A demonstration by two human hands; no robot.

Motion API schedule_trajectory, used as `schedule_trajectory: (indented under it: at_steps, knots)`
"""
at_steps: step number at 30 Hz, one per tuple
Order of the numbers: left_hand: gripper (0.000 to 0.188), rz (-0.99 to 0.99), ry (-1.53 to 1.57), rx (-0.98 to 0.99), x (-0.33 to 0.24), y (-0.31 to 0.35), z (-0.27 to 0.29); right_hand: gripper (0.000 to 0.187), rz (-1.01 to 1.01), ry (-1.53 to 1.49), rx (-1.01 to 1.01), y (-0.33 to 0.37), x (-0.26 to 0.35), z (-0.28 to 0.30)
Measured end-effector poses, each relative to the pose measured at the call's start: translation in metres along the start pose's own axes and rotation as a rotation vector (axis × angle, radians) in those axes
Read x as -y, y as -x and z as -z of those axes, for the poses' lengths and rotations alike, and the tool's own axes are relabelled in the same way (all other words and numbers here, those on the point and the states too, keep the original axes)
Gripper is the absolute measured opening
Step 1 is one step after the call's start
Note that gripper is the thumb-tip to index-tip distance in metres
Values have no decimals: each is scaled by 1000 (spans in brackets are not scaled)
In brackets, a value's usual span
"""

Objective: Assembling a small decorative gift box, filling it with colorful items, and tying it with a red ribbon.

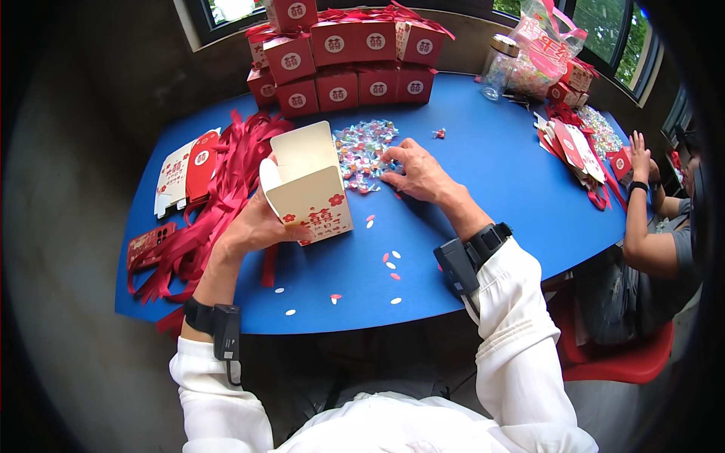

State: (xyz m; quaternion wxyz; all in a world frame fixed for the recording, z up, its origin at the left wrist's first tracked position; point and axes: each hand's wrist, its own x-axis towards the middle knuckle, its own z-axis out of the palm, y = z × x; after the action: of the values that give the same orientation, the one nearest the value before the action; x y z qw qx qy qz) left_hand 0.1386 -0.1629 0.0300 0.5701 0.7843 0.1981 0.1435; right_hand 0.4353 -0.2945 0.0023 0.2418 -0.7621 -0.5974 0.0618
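Note:
My left hand [253, 226] grips a cream gift box [321, 215] with red flowers and red characters printed on its side. The box is tilted, its top flaps up; what lies inside is hidden. My right hand [419, 172] rests at the right edge of a pile of wrapped candies [361, 147], touching some of them. Its thumb and fingers are apart, and no candy shows clearly held. One candy [439, 134] lies alone to the right of the pile. Long red ribbons [242, 166] lie heaped left of the box.
Finished red boxes [338, 89] stand stacked at the back. Flat box blanks [175, 175] and a phone [151, 241] lie at left. Red and white petal-shaped bits [391, 264] dot the blue table [453, 249]. A jar [498, 68] stands far right; a person [649, 219] sits at right.

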Motion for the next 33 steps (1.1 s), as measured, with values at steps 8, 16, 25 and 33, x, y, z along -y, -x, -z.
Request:
schedule_trajectory:
  at_steps: [8,16,25,33]
  knots:
    - [116,-66,-62,15,12,-4,2,31,32,-181,26,-7,-11,15]
    - [143,-270,-351,70,36,-9,14,37,-158,-515,52,-20,-26,9]
    - [143,-492,-355,-82,25,0,9,30,-29,-790,-166,-21,9,17]
    - [140,-514,-288,-82,27,4,16,26,543,-530,-216,-13,140,21]
